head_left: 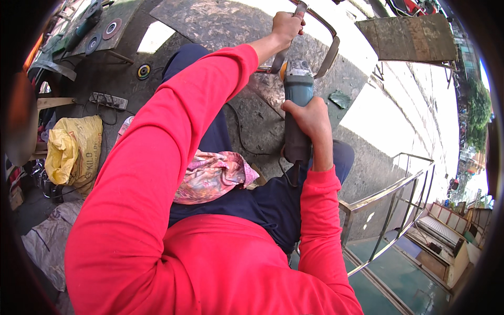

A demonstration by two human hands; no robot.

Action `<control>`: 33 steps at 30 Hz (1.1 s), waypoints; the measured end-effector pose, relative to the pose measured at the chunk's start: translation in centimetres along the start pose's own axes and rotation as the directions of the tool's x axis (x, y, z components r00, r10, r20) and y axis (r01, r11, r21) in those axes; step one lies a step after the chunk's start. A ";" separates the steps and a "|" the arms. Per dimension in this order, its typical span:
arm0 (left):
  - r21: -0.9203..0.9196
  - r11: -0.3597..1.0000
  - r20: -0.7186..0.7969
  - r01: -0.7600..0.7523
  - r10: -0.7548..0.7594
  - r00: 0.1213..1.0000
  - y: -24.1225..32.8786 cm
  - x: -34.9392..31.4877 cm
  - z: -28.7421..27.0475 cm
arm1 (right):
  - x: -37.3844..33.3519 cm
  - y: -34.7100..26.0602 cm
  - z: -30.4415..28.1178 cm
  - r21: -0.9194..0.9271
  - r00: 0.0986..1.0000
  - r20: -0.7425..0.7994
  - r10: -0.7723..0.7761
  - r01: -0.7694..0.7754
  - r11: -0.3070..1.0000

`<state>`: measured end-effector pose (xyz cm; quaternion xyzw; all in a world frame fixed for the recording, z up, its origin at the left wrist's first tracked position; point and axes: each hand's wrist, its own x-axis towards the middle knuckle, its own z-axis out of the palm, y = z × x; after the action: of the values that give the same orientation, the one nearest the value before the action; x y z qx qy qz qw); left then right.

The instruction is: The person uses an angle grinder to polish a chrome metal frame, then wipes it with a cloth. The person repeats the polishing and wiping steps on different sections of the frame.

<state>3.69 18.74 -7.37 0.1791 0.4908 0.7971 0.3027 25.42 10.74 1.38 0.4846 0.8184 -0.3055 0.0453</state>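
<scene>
My right hand point(315, 118) is wrapped round the body of a teal and black angle grinder point(298, 93), its metal head pointing away from me. An orange-yellow edge shows at the left of that head; the disc itself is mostly hidden. Ahead, my left hand point(286, 27) grips a flat bar of a bent metal frame point(332, 52) with rounded corners. The grinder's head sits within the frame's near end, close to the bar; I cannot tell whether they touch. From the tool's rear a dark cord runs down by my leg.
A patterned cloth point(212, 176) lies on my lap. To the left are a yellow sack point(79, 149), a power strip point(108, 100) and a flap disc point(143, 71) on the ground. A wooden bench point(412, 38) stands far right, a metal railing point(391, 194) nearer.
</scene>
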 end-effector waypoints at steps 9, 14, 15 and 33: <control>0.005 0.999 0.024 -0.036 0.036 0.999 0.0 -0.6 0.6 | 1.0 0.9 0.3 0.041 1.000 0.020 0.007 -0.008 0.999; 0.008 0.999 0.025 -0.051 0.051 0.998 0.3 -1.3 0.8 | 1.2 1.0 0.2 0.046 0.999 0.034 0.014 -0.016 0.999; 0.022 0.999 0.032 -0.048 0.048 0.998 0.4 -1.4 0.7 | 1.2 1.0 0.2 0.040 0.999 0.031 0.012 -0.013 0.999; 0.034 0.998 0.065 -0.056 0.054 0.996 0.2 -1.6 0.7 | 2.1 1.0 0.5 0.022 1.000 0.000 -0.020 0.020 1.000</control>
<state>5.18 18.09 -6.86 0.2236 0.4898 0.7900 0.2932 25.00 12.38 -0.24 0.4771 0.8196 -0.3151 0.0368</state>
